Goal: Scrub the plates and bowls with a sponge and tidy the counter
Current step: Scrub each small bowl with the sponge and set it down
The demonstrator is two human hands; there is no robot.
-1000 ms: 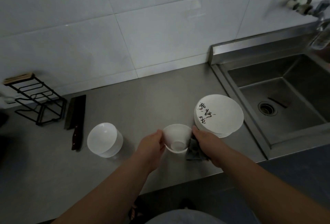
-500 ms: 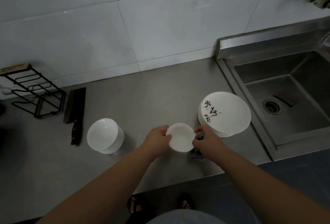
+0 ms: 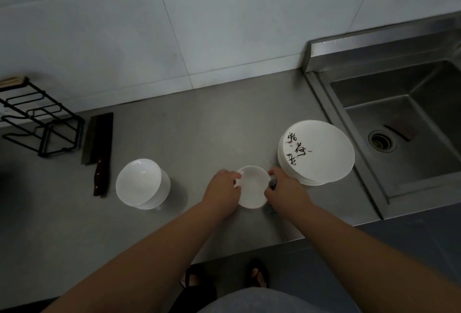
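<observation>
A small white bowl point(image 3: 253, 186) sits between my hands near the counter's front edge, its opening facing up. My left hand point(image 3: 220, 191) grips its left rim. My right hand point(image 3: 284, 191) is at the bowl's right rim and holds a dark sponge point(image 3: 272, 184), mostly hidden under the fingers. A stack of white plates point(image 3: 318, 153) with black calligraphy stands just right of my right hand. To the left stands a stack of white bowls point(image 3: 141, 184).
A steel sink point(image 3: 409, 123) with a drain lies at the right. A cleaver point(image 3: 98, 148) lies on the steel counter point(image 3: 212, 125) at the left, beside a black wire rack point(image 3: 37, 123). A tiled wall stands behind. My feet show below the counter edge.
The small bowl was tilted toward me a second ago; now its opening faces up and it sits lower. Both hands stay on it. The camera has tilted down slightly.
</observation>
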